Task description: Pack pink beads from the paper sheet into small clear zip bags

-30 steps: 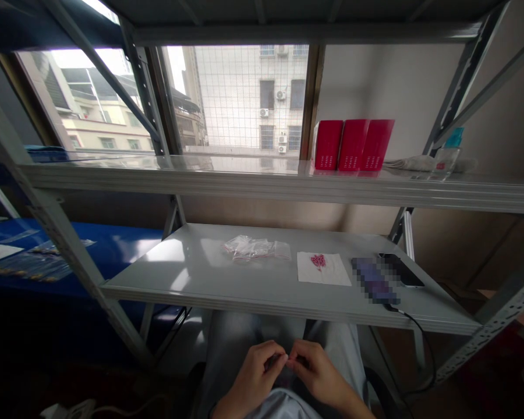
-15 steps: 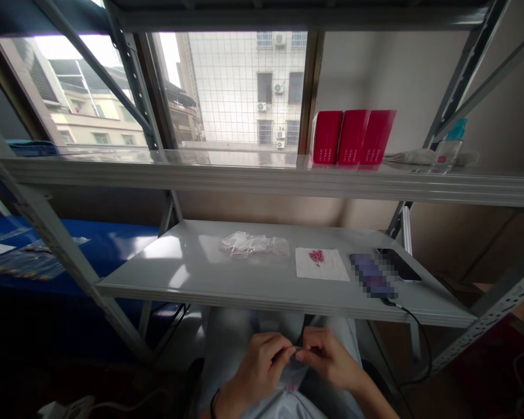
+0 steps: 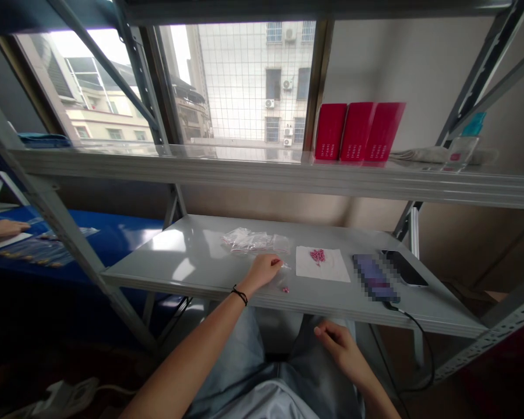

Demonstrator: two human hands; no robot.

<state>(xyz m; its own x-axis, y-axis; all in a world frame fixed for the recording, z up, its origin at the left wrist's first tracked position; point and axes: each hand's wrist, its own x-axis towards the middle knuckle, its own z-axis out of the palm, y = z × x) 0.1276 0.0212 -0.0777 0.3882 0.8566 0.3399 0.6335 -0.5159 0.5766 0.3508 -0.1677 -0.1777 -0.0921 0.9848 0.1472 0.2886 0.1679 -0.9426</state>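
Note:
My left hand [image 3: 264,269] reaches over the grey shelf, its fingertips pinched on the top of a small clear plastic bag [image 3: 274,283]. A few pink beads [image 3: 286,289] show at the bag's lower corner, near the shelf's front edge. Behind that hand lies a pile of clear plastic bags [image 3: 248,240]. To its right, more pink beads [image 3: 318,256] are heaped on a white cloth or paper [image 3: 335,271]. Lower down, above my lap, my right hand [image 3: 337,344] is loosely curled, thumb apart from the fingers, with nothing visible in it.
Two phones, one blurred [image 3: 375,278] with a cable and one dark [image 3: 405,267], lie at the shelf's right. An upper shelf [image 3: 262,174] crosses overhead with red boxes [image 3: 360,132] and a pump bottle [image 3: 465,142]. At left, another person's hand [image 3: 2,230] rests over a blue table [image 3: 122,233].
Both hands were together above my lap. They have parted: my left hand has moved up and forward over the shelf with the bag, while my right hand has shifted slightly right.

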